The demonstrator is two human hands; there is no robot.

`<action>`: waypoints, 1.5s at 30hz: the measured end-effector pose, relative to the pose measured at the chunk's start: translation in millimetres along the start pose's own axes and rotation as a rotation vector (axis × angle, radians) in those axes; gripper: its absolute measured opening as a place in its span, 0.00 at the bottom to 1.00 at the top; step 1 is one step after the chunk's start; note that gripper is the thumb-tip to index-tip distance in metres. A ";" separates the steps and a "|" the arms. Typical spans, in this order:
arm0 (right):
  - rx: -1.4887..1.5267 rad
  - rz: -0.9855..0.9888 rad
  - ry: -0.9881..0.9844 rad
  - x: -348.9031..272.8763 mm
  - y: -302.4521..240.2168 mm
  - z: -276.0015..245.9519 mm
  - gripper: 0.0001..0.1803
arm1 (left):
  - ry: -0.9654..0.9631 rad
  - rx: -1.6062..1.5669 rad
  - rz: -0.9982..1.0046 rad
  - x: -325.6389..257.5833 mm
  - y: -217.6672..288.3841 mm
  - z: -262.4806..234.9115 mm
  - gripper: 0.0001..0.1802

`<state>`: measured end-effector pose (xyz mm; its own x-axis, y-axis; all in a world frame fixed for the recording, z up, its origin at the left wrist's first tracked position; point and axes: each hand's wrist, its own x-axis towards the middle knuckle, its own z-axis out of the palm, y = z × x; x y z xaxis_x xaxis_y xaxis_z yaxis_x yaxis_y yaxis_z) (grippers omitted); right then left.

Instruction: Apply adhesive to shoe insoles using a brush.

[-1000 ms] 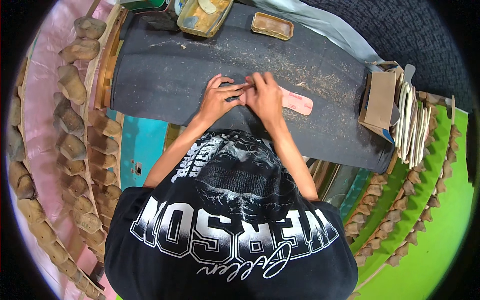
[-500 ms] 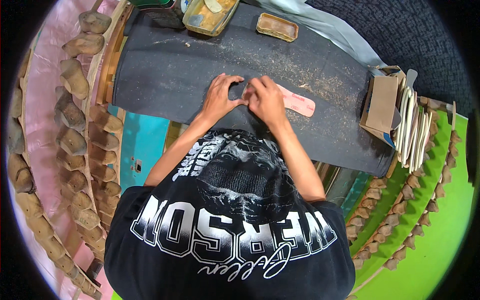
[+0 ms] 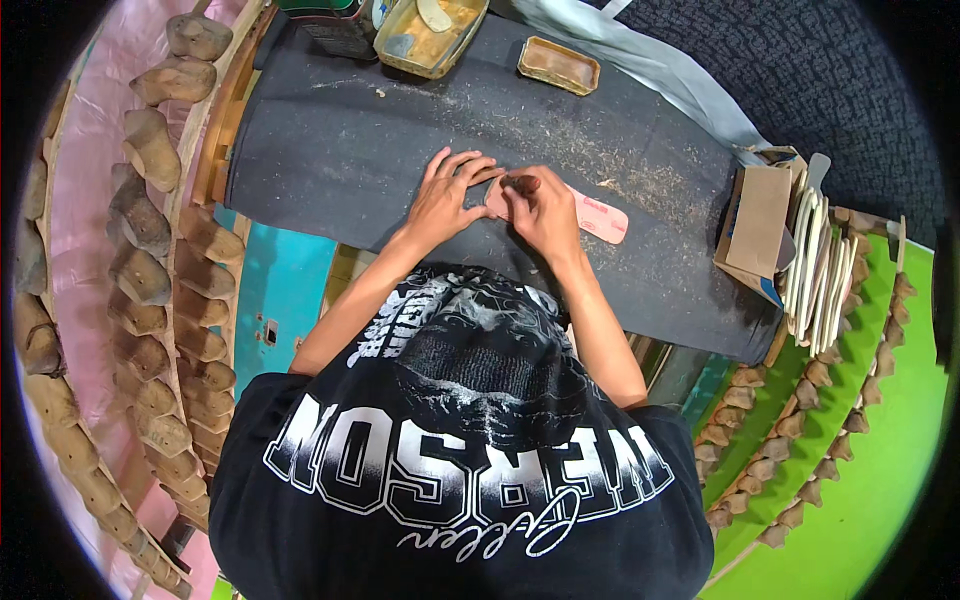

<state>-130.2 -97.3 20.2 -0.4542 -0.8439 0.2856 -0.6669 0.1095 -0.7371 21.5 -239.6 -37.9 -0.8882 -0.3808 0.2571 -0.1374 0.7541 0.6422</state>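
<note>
A pink insole-shaped piece (image 3: 604, 219) with red printed marks lies flat on the dark worktable cover (image 3: 330, 150). My left hand (image 3: 443, 203) rests by its left end, fingers spread and thumb apart, the tips at or close to the edge. Over the left part of the piece, my right hand (image 3: 545, 215) is closed with fingertips pinched together and pointing down. Something small and dark shows at those fingertips, but I cannot make out what it is. The right hand covers the middle of the piece.
Shavings (image 3: 640, 150) litter the cover beyond my hands. A stained yellowish tray (image 3: 432, 62) and a smaller tray (image 3: 560, 66) stand at the far side. On the right are a cardboard box (image 3: 755, 220) and upright cream-coloured flat pieces (image 3: 820, 265). Racks of wooden shoe lasts (image 3: 140, 220) flank me.
My right hand has shifted slightly right and its fingers have drawn into a pinch. More of the piece's left end shows between my hands. The left hand has barely moved.
</note>
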 end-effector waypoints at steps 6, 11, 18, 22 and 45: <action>-0.006 -0.057 -0.075 -3.1 0.7 1.8 0.10 | 0.009 -0.007 0.026 2.5 -0.9 1.5 0.43; -0.004 0.123 0.054 11.1 3.3 -3.5 0.12 | -0.008 0.029 0.036 2.3 0.7 0.4 0.45; 0.126 0.251 -0.035 17.6 -1.1 -9.0 0.14 | 0.005 0.014 0.047 1.3 2.7 -3.5 0.43; -0.059 0.030 0.017 9.4 4.2 4.1 0.12 | -0.001 0.018 0.041 1.6 3.4 -5.1 0.43; 0.084 0.396 0.283 60.9 7.0 -58.2 0.13 | -0.060 -0.046 0.007 6.9 12.5 -14.6 0.40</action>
<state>-196.8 -117.4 68.1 -0.8133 -0.5692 0.1204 -0.3664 0.3404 -0.8660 20.0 -240.5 -17.6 -0.9138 -0.3422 0.2187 -0.1124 0.7305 0.6736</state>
